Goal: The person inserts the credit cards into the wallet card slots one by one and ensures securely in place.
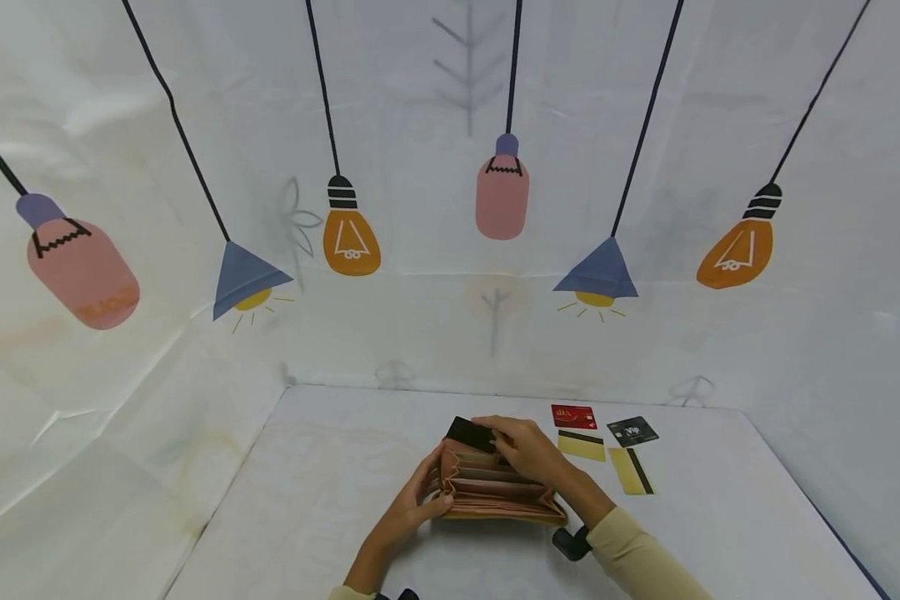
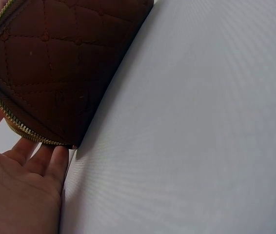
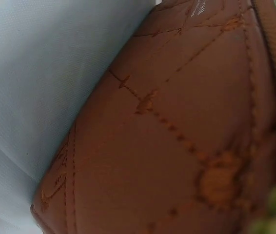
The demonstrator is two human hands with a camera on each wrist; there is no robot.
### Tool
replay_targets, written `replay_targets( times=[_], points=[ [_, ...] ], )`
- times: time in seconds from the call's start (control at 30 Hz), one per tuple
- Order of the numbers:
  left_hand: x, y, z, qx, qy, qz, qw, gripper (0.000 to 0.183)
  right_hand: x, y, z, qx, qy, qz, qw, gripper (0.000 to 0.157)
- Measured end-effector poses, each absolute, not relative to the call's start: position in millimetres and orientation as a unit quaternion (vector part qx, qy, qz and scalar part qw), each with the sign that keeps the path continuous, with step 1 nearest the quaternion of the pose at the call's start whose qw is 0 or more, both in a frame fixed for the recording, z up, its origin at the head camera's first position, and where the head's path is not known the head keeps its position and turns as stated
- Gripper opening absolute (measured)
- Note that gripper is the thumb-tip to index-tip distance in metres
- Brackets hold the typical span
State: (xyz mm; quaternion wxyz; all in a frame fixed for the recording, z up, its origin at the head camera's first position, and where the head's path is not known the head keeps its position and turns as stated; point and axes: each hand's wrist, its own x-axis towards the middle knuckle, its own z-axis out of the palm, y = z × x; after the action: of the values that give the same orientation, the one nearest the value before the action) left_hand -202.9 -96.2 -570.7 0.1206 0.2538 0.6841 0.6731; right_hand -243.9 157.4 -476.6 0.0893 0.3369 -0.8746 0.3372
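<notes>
An open zip-around wallet (image 1: pixel 504 492) with several inner compartments rests on the white table. Its brown quilted outside (image 2: pixel 65 63) and gold zip show in the left wrist view. My left hand (image 1: pixel 414 498) grips the wallet's left end, with the thumb at the front edge and the fingers along the zipped side. A black card (image 1: pixel 468 433) sticks up out of the wallet's back left part, and my right hand (image 1: pixel 528 450) pinches its right side. In the right wrist view the brown wallet cover (image 3: pixel 177 122) fills most of the picture, and the right hand is hidden.
Right of the wallet lie a red VIP card (image 1: pixel 573 417), a black VIP card (image 1: pixel 633 431), a gold card (image 1: pixel 581 445) with a dark stripe and another gold card (image 1: pixel 630 472). White sheeting printed with hanging lamps encloses the table (image 1: pixel 330 467) behind and at the sides.
</notes>
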Motion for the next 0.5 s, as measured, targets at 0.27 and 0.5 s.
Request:
replay_targets(
  times=[0.27, 0.5],
  points=[
    [-203.8, -96.7, -571.1, 0.262, 0.688, 0.666, 0.119, 0.076, -242.9, 157.2, -476.0, 0.332, -0.877, 0.337, 0.082, 0.039],
    [-204.0, -96.8, -571.5, 0.264, 0.69, 0.664, 0.116, 0.076, -244.7, 156.8, -479.9, 0.352, -0.868, 0.333, 0.107, 0.039]
  ],
)
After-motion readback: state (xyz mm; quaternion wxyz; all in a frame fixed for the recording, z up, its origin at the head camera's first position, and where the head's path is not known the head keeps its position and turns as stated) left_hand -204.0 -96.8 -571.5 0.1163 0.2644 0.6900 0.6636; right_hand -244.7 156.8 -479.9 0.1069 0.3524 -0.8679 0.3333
